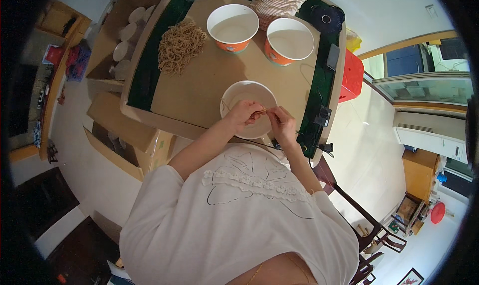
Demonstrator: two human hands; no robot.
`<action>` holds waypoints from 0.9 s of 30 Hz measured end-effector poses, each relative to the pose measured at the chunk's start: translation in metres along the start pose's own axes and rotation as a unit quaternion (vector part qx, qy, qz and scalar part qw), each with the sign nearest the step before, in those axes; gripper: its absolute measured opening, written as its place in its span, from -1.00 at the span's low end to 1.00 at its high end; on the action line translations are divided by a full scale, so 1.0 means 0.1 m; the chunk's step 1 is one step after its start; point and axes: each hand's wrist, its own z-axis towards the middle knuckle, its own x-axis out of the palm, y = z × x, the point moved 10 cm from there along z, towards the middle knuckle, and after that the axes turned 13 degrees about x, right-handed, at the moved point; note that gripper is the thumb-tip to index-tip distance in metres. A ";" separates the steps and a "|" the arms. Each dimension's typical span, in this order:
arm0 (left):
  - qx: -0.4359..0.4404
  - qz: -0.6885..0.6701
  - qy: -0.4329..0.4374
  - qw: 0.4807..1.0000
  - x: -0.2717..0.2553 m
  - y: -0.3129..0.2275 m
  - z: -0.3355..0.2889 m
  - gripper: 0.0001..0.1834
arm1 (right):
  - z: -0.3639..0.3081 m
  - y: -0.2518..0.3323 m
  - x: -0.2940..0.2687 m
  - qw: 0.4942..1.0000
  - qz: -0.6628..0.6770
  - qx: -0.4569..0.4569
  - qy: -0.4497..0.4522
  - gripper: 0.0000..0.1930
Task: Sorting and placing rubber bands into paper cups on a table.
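Both my hands are over a white paper bucket (249, 88) at the table's near edge. My left hand (245, 114) is closed on thin brown cord (225, 104), and part of it sticks out to the left. Close beside it, my right hand (282, 124) pinches the cord where the fingertips of both hands meet. The exact shape of the cord between the fingers is too small to make out. A tangled heap of brown cord (182, 46) lies farther off to the left on a cardboard sheet (194, 93).
Two orange-and-white paper buckets (232, 23) (290, 39) stand farther back, before a tall bucket stack (279, 3). A phone (333, 57) and black adapter (322, 116) lie along the right edge. Cardboard boxes (107, 70) (124, 135) stand left; a red bin (352, 75) right.
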 end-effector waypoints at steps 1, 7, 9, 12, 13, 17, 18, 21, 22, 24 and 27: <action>-0.002 -0.028 0.026 0.999 0.04 0.00 -0.01 -0.89 | 0.01 0.00 0.01 1.000 0.005 -0.002 0.000 -0.96; 0.019 -0.001 0.017 1.000 0.03 -0.02 -0.04 -0.87 | 0.02 -0.03 0.01 0.998 0.026 0.051 0.015 -0.94; 0.024 0.030 0.010 0.999 0.01 -0.04 -0.05 -0.87 | 0.01 -0.06 0.02 0.996 0.054 0.065 0.020 -0.94; 0.029 0.075 0.031 0.996 0.07 -0.12 -0.07 -0.89 | 0.01 -0.09 -0.01 0.992 0.085 0.084 0.027 -0.92; 0.028 0.073 0.023 0.997 0.08 -0.14 -0.08 -0.89 | 0.01 -0.09 -0.02 0.992 0.087 0.088 0.033 -0.92; 0.034 0.093 0.017 0.995 0.17 -0.30 -0.18 -0.88 | 0.01 -0.07 -0.07 0.985 0.138 0.094 0.038 -0.91; 0.034 0.095 0.018 0.995 0.17 -0.29 -0.19 -0.88 | 0.01 -0.07 -0.08 0.986 0.129 0.098 0.036 -0.91; 0.099 0.148 0.035 0.983 0.19 -0.41 -0.21 -0.84 | 0.00 -0.05 -0.10 0.987 0.126 0.093 0.029 -0.91; 0.098 0.175 0.048 0.978 0.20 -0.42 -0.22 -0.84 | 0.00 -0.04 -0.11 0.987 0.132 0.084 0.025 -0.91; 0.098 0.203 0.061 0.972 0.22 -0.43 -0.23 -0.84 | -0.01 -0.04 -0.10 0.988 0.132 0.082 0.026 -0.91; 0.085 0.189 0.009 0.978 0.19 -0.47 -0.24 -0.86 | -0.01 -0.02 -0.10 0.989 0.125 0.070 0.027 -0.91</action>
